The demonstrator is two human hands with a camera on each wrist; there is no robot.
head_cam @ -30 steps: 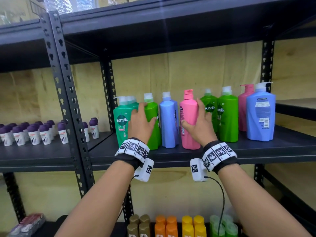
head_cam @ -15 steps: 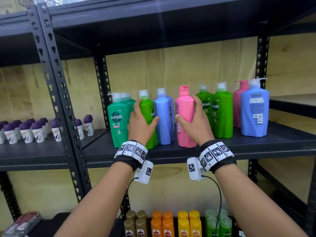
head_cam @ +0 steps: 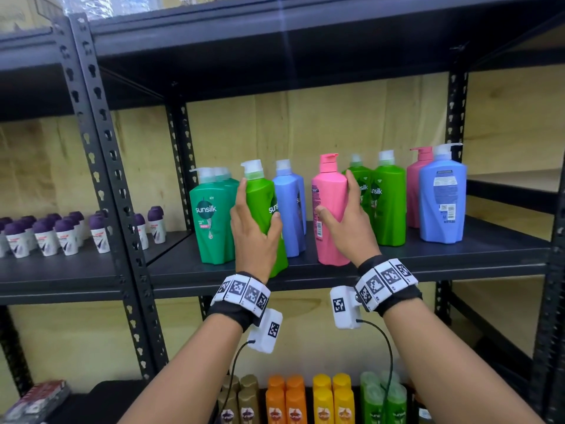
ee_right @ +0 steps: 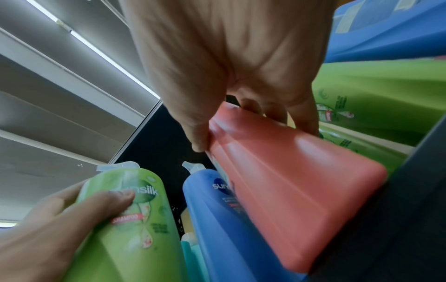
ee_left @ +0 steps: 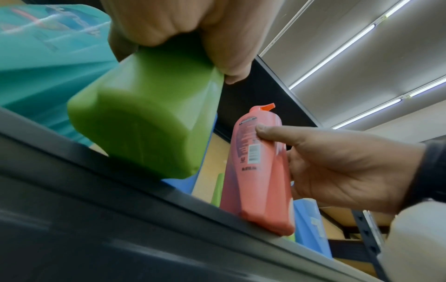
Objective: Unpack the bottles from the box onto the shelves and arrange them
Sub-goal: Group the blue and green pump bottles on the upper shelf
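Left hand (head_cam: 255, 240) grips the light green plastic shampoo bottle (head_cam: 263, 206); right hand (head_cam: 351, 231) grips the pink plastic bottle (head_cam: 328, 203); both at the black metal shelf (head_cam: 397, 258) front edge.

Green bottle (head_cam: 263, 209) tilted, pink bottle (head_cam: 328, 209) upright, blue btl (head_cam: 290, 209) between, on shelf (head_cam: 397, 261).

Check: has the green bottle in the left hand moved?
Yes. The green bottle has come forward to the front edge of the shelf, its base now ahead of the teal bottle.
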